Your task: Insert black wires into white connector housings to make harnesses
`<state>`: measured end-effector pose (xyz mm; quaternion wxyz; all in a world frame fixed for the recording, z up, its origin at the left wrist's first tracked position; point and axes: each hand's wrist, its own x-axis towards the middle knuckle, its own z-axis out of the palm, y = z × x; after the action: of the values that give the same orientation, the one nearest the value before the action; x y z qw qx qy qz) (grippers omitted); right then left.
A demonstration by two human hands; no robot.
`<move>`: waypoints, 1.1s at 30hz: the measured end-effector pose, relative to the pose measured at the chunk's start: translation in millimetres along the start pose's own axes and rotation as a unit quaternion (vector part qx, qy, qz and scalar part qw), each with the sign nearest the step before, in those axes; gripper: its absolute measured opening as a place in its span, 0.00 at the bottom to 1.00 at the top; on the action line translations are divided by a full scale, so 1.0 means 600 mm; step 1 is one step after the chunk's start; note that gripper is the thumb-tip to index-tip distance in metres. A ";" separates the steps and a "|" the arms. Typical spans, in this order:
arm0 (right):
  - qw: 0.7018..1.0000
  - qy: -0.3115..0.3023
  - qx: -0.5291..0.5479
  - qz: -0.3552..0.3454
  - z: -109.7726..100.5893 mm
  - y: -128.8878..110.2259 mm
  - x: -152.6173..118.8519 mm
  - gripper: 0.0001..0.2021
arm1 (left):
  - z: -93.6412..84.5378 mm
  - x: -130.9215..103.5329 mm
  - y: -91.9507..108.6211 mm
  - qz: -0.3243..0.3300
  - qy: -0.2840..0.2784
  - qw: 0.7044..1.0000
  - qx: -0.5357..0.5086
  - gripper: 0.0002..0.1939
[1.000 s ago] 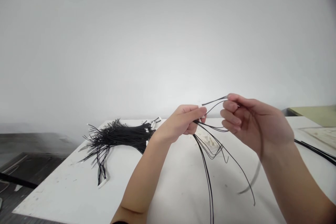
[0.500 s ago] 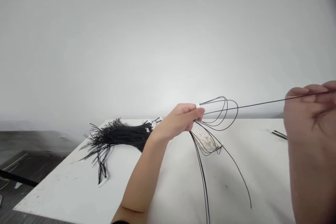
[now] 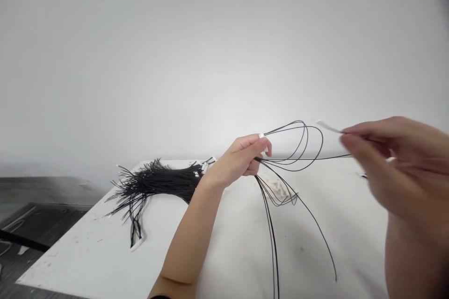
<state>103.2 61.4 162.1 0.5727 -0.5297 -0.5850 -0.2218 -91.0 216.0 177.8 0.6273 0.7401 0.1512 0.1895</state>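
Observation:
My left hand (image 3: pixel 243 156) is closed around a small white connector (image 3: pixel 261 137) and several thin black wires (image 3: pixel 274 243). Some of the wires loop out to the right of the fingers, and others hang down over the table. At the right, my right hand (image 3: pixel 382 154) pinches a thin black wire near its end, and a pale, blurred tip (image 3: pixel 324 125) sticks out to the left of the fingertips. One wire runs from my left hand toward my right hand.
A big bundle of black wires (image 3: pixel 168 180) with white connectors lies on the white table (image 3: pixel 87 252) at the left. A pile of small white pieces (image 3: pixel 278 187) sits behind the hanging wires. A plain wall (image 3: pixel 210 56) rises behind.
My right hand has moved left and turned, bringing the wire's end into view toward my left hand. The wire between the hands hangs lower. My left hand has hardly moved.

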 end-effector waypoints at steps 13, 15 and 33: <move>0.992 -0.035 -0.094 -0.081 0.060 -0.044 -0.008 0.06 | 0.003 -0.003 -0.001 0.022 -0.032 0.999 0.003 0.18; 0.992 -0.032 -0.095 -0.081 0.059 -0.044 -0.008 0.06 | 0.004 -0.004 0.001 0.023 -0.035 0.999 0.005 0.18; 0.985 -0.058 -0.131 -0.097 0.055 -0.039 -0.007 0.06 | 0.005 -0.004 0.005 0.009 -0.052 0.999 0.001 0.18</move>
<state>67.5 80.7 158.4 0.4393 -0.5529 -0.6316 -0.3201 -91.8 211.8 180.1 0.6322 0.7505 0.1124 0.1564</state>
